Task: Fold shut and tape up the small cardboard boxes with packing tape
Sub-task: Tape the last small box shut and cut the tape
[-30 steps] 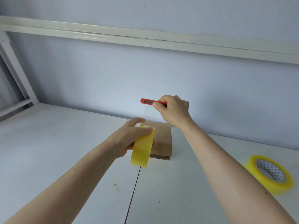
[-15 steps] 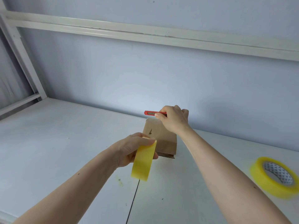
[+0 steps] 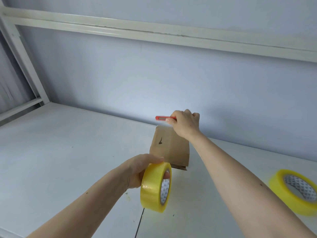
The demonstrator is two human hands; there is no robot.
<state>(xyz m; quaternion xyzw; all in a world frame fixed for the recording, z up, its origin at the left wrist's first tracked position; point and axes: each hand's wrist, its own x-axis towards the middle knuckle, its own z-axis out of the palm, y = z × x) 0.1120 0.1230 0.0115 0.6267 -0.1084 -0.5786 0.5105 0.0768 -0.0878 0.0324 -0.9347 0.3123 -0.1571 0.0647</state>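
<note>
Item 1, cardboard box: small, brown, standing on the white table just right of frame centre, near the back wall. Its flaps look folded shut, with a glossy strip that appears to be tape running over the top face. What it holds cannot be told; the inside is hidden.

Item 2, tape roll: yellow-tinted clear packing tape, held on edge in the lower middle of the frame, nearer the camera than the box. The left hand grips it, thumb laid over the outer rim and fingertips curled into the core. Probably kept low and back to draw the strip away from the box. Whether a strip joins roll and box cannot be made out.

Item 3, red utility knife: held level above the box's far top edge by the right hand, fingers curled round the handle. Judged to be placed there for cutting the tape at the far end of the box.

Item 4, second tape roll: lying flat at the right edge of the frame, well apart from the box, untouched; presumably a spare.
</note>
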